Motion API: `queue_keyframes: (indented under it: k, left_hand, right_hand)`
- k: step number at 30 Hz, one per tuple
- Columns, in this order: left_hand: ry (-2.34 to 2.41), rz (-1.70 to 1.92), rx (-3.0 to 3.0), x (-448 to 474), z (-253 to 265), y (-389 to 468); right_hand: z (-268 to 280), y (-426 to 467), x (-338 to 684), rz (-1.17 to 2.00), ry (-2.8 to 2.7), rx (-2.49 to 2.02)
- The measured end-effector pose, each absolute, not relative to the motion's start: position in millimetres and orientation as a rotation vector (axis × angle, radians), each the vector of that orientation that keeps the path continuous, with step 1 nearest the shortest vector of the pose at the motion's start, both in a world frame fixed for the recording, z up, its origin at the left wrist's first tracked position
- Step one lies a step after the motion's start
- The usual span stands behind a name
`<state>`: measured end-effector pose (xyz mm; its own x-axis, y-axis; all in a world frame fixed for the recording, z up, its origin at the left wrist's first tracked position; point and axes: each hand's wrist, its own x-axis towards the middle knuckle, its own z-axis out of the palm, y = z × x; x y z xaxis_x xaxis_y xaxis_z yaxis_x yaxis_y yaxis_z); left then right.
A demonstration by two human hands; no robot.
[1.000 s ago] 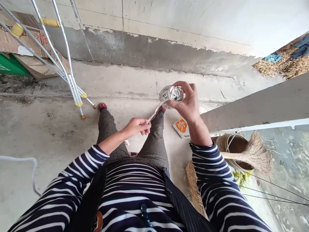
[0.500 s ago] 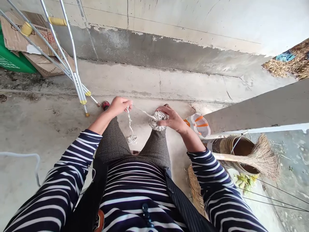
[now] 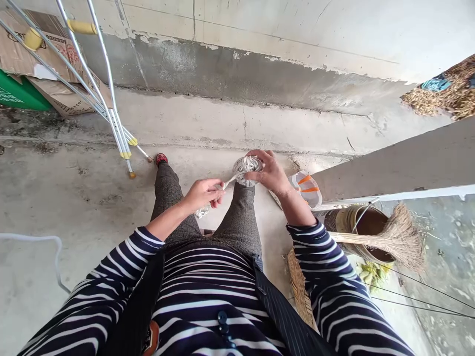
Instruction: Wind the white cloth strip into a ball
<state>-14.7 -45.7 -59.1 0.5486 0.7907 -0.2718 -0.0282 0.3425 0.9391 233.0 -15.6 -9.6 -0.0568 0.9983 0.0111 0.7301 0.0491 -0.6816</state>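
A wound ball of white cord (image 3: 243,165) is gripped in my right hand (image 3: 270,173), thumb on its near side and fingers over its top, just above my right knee. From the ball a short strand of the cord (image 3: 230,180) runs to my left hand (image 3: 206,193), whose thumb and fingers are pinched on it. Below my left hand a small loose bunch of the same cord (image 3: 202,212) shows, partly covered by the hand and leg.
Metal crutches (image 3: 111,113) with yellow grips lean at the left before cardboard boxes (image 3: 70,94). At right stand a bucket (image 3: 365,222) with a straw broom (image 3: 397,240) across it, and a white and orange bag (image 3: 308,188). A white hose (image 3: 33,238) lies on the left.
My left hand has come down and right, nearer the ball, so the strand between my hands is shorter. My right hand and the ball have shifted slightly up and right.
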Motion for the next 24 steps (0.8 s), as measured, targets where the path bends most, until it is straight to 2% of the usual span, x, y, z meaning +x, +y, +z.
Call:
queue_keyframes:
  k: [8, 14, 18, 21, 24]
  left_hand:
    - [0.82, 0.604, 1.138, -44.9, -17.0, -19.4]
    - [0.911, 0.27, 1.516, -52.8, -12.7, -11.8]
    - [0.954, 0.183, 1.714, -61.7, -10.9, -22.8]
    - [0.99, 0.223, 1.637, -68.7, -19.4, -21.2]
    - [1.161, 0.427, 1.45, -69.5, -40.8, -11.7]
  right_hand:
    - [-17.1, -27.1, 236.4, 0.733, -1.807, -1.862]
    - [-12.1, -23.8, 236.9, 0.675, -1.822, -1.896]
    - [-6.6, -19.8, 238.4, 0.594, -1.844, -1.917]
    - [-3.7, -19.4, 238.2, 0.547, -1.822, -1.937]
    - [0.1, -21.9, 236.1, 0.553, -1.806, -1.911]
